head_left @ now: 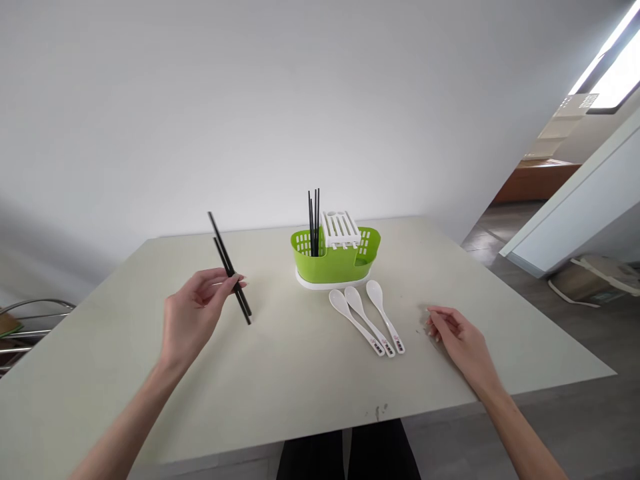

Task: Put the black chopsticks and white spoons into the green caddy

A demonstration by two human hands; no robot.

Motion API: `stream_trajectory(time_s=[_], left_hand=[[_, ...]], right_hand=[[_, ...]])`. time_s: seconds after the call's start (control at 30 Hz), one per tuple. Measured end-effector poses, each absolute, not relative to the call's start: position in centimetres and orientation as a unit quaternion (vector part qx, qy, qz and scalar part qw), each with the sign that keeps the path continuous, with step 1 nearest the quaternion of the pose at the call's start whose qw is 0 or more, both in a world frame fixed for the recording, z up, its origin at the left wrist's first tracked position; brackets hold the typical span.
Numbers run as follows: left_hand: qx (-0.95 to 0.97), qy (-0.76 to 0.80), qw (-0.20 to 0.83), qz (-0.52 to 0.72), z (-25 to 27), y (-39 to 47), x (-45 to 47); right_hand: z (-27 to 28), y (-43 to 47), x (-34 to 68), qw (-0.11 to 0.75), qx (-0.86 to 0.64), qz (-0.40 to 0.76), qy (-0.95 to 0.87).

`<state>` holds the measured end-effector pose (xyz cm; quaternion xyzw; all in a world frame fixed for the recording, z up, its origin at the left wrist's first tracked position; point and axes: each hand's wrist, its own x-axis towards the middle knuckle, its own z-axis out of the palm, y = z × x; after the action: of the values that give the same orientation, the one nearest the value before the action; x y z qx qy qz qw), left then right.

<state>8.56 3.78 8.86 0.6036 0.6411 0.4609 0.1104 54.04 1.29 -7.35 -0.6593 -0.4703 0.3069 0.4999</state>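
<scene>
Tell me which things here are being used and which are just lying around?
In use:
- black chopsticks, pinched in the left hand
- green holder, with more chopsticks standing in its left end
- three white spoons, lying in front of the holder, beside the right hand

Lying about:
- metal chair frame at the left edge
- bag on the floor

No legible text. The three white spoons (367, 319) on the table each carry a small printed mark near the handle end, red and dark, too small to read. Nothing else shows lettering, numbers or signs.
</scene>
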Motion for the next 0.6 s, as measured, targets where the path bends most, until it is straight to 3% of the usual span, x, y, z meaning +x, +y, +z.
stream_trajectory(time_s=[0.17, 0.6], left_hand=[[0.54, 0.612, 0.202, 0.541, 7.6, 2.7, 9.9], [0.58, 0.584, 0.192, 0.534, 4.2, 1.9, 9.4]], right_hand=[[-7.5, 1.4, 54.0, 0.503, -0.656, 0.303, -0.475], [-7.7, 1.2, 54.3, 0.49, -0.668, 0.306, -0.468]])
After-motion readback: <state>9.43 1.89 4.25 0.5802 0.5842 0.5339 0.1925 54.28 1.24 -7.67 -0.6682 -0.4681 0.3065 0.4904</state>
